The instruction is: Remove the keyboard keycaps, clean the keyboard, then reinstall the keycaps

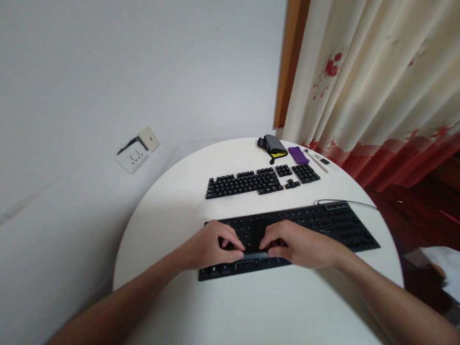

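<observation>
A black keyboard (323, 225) lies at a slant across the white round table, with most of its key positions bare of caps. Just above its front row, a long black space bar (256, 256) spans the gap between my two hands. My left hand (219, 245) pinches its left end between thumb and fingers. At the other end, my right hand (293, 243) grips it the same way. A few keycaps (213, 270) sit at the keyboard's front left corner. Behind it, loose black keycaps (244, 182) are laid out in keyboard order. My fingers hide part of the keyboard.
At the back of the table (161, 211) are a grey and yellow cloth (273, 145), a purple cloth (298, 155) and a thin white brush-like tool (316, 160). The keyboard's cable (352, 201) runs off to the right. A wall socket (132, 155) is on the left.
</observation>
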Motion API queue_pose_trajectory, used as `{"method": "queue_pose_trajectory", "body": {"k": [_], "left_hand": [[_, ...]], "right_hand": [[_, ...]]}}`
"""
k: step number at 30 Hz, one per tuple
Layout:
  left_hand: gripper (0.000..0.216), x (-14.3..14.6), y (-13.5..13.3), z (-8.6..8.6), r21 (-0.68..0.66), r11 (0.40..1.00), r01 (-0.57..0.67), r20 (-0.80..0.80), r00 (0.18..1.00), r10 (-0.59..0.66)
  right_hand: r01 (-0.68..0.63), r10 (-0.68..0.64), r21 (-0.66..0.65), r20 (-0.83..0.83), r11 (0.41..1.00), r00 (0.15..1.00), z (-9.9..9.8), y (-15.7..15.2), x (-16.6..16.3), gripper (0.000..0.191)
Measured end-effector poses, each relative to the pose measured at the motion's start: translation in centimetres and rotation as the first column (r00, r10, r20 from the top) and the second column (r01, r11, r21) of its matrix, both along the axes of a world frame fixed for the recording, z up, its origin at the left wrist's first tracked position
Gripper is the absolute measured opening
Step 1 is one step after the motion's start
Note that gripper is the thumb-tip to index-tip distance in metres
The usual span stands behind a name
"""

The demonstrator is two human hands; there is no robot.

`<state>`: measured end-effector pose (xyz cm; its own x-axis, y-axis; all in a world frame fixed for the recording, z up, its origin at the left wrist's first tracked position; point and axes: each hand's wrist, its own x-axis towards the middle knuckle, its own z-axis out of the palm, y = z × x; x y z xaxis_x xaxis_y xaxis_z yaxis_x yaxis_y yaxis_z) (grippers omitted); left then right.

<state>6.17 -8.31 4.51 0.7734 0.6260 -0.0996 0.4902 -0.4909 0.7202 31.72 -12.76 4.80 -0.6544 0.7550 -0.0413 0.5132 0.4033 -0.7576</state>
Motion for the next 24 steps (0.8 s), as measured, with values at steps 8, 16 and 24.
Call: {"method": "queue_pose_trajectory", "body": {"k": [8,16,24], "left_hand": [[0.011,0.1,0.1,-0.1,0.013,0.997,0.07,0.006,0.998,-0.07],[0.005,0.2,-0.4,-0.6,0.126,0.989,0.079,-0.022,0.997,-0.077],[0.005,0.3,-1.3,-0.7,0.292,0.945,0.145,-0.091,0.988,-0.124]], "right_hand": [[-0.031,0.03,0.029,0.033,0.999,0.999,0.1,-0.1,-0.2,0.016],[-0.057,0.048,0.09,0.102,0.994,0.994,0.2,-0.2,-0.5,0.011],[-0.065,0.039,0.145,0.179,0.987,0.983,0.5,-0.6,-0.9,0.01]]}}
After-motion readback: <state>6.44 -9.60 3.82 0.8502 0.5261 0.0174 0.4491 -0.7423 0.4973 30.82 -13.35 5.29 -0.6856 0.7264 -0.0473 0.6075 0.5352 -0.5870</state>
